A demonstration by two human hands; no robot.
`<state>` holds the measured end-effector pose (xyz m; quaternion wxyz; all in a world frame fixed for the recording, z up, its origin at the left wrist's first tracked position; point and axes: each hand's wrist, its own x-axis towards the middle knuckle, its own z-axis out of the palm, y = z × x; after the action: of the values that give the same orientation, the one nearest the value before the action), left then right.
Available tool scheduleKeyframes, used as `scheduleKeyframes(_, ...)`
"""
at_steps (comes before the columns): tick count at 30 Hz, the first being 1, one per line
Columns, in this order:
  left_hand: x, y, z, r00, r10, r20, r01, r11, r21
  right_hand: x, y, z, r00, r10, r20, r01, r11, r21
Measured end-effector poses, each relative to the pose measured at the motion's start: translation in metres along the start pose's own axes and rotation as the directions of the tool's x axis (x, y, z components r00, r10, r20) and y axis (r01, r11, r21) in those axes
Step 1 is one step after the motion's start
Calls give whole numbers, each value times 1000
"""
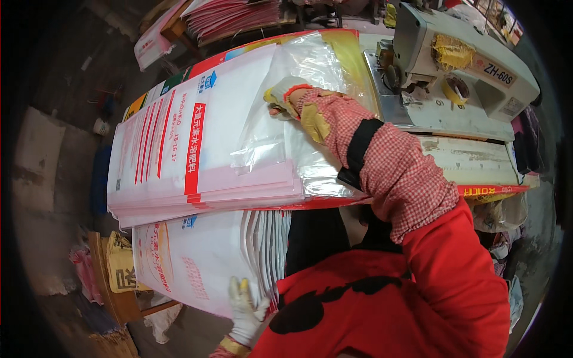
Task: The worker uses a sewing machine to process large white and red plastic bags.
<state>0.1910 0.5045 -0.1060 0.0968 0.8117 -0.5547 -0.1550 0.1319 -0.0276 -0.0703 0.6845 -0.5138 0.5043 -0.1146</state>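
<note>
My right hand [286, 98], in a white and yellow work glove, reaches across the table. Its fingers are curled closed on a thin clear plastic liner bag [262, 140], which lies over a stack of white sacks [230, 107] with red and blue print. Lower down, my left hand [246, 310], also gloved, rests with fingers spread against a second stack of printed white sacks [209, 256]. This second stack lies beside my lap, below the table edge, its layered edges fanned toward my body.
A grey industrial sewing machine [465, 59] stands at the table's right, with a roll of yellow tape [455, 89] on it. More stacked sacks [233, 18] lie at the back. A wooden stand [113, 280] with a yellow sack is at lower left.
</note>
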Motion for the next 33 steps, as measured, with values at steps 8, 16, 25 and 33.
scheduleKeyframes(8,93,1,-83,556,48,830,516,763,-389,8,32,-39,924,-378,-56,381,897,224)
scheduleKeyframes(16,265,127,-224,507,435,744,-61,879,-473,-36,21,-44,987,-143,-72,160,891,425)
scheduleKeyframes(25,442,166,-114,927,328,184,-141,756,-639,-38,-1,-47,809,-583,-77,510,760,-402)
scheduleKeyframes(33,425,115,-216,937,-50,-346,-318,289,-903,-60,-8,-77,816,-483,-317,-181,308,-934)
